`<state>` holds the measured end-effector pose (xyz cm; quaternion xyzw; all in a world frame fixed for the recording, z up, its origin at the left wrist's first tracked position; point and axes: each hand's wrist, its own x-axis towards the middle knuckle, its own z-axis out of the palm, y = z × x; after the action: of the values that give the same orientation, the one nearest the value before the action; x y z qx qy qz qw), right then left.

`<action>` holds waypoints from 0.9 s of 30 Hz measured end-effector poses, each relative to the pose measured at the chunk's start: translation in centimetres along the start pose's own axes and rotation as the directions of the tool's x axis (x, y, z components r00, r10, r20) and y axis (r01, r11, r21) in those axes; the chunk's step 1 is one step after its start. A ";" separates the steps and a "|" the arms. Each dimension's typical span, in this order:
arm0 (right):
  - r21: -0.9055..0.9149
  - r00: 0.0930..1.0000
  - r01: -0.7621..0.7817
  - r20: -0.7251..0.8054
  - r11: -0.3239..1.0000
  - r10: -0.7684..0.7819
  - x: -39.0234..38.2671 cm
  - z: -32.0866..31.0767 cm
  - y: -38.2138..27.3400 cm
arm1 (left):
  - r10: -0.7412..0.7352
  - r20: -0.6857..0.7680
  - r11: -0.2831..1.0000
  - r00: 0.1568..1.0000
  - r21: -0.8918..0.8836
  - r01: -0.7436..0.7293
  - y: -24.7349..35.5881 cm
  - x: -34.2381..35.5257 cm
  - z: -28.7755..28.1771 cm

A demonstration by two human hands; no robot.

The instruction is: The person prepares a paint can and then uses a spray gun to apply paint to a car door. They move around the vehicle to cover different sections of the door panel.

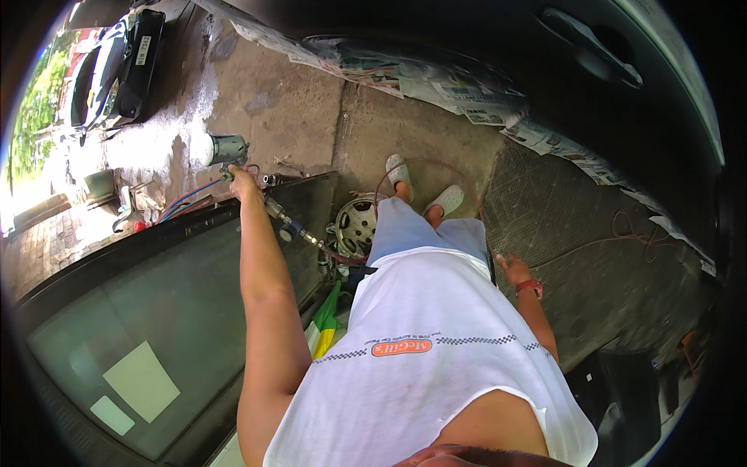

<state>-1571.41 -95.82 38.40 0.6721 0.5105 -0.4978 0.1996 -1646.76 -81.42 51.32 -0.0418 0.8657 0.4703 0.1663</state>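
Spray gun [230, 152], upper left of centre, sits clamped in the left hand [243, 185]; its metal cup looks top-heavy and rigid, best held by the grip, with a stiff hose [299, 232] trailing. Right hand [513, 268] hangs open, empty. Below lies a dark glass panel [148, 327]; concrete floor [296, 109], masking newspaper [467, 93].

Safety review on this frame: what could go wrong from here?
1. The red air hose loops around the feet on the ground: a likely trip or snag.
2. The left hand holds the spray gun at full reach above the dark glass panel; overspray may land on it.
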 end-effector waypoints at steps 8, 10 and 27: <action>0.002 0.988 0.119 -0.104 0.993 -0.118 2.8 -2.7 -3.9 | 0.039 -0.064 0.999 0.997 0.002 -0.039 0.0 0.5 -1.3; 0.025 0.981 0.130 -0.147 0.991 -0.125 3.2 -3.7 -4.7 | 0.012 -0.078 0.996 0.997 0.086 -0.005 0.9 -1.5 0.1; -0.096 0.995 0.091 -0.030 0.991 -0.094 3.3 -3.8 -4.9 | 0.326 0.735 0.941 0.594 -0.315 -0.127 7.2 -12.5 -4.4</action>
<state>-1574.00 -89.32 38.32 0.6461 0.5674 -0.4701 0.1991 -1637.73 -82.11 63.38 0.2577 0.6456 0.5557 0.4560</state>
